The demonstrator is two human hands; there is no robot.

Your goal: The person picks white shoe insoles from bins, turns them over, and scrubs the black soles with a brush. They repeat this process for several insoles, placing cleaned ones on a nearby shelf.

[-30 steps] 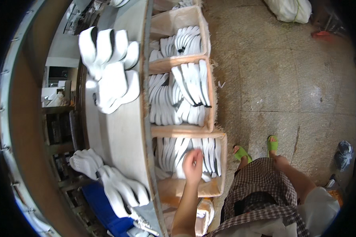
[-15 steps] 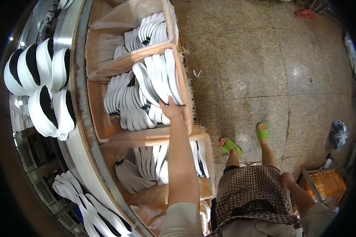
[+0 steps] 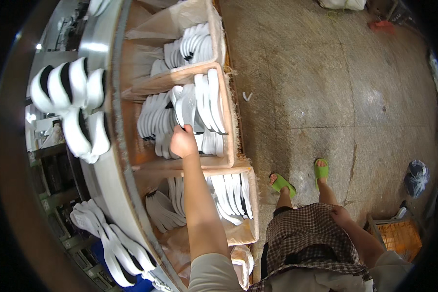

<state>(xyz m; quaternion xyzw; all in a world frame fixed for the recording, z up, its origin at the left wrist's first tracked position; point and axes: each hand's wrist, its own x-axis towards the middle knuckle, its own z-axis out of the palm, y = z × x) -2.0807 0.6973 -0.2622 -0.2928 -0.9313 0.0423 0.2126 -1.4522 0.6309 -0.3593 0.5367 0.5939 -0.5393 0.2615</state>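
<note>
My left hand point(image 3: 184, 142) is closed round the lower end of a white shoe sole point(image 3: 185, 107), which is held tilted above the middle lined bin point(image 3: 230, 114). Under and beside it, rows of white soles point(image 3: 153, 117) with dark inner faces fill that bin; a few longer soles point(image 3: 210, 100) lean along its right wall. My right hand point(image 3: 340, 215) is at the edge of the brown checked apron point(image 3: 301, 226), its fingers curled on the cloth.
More soles fill the far bin point(image 3: 219, 36) and the near bin point(image 3: 255, 214). Left of the bins runs a metal ledge point(image 3: 102, 170) with standing soles point(image 3: 78, 134) and a lower pile point(image 3: 114, 243). An orange crate point(image 3: 399, 238) and a tied dark bag point(image 3: 417, 177) stand at right.
My left hand has moved left, bringing the sole from the bin's right side toward its middle. My right hand has shifted slightly left and up along the apron. The view has shifted a little.
</note>
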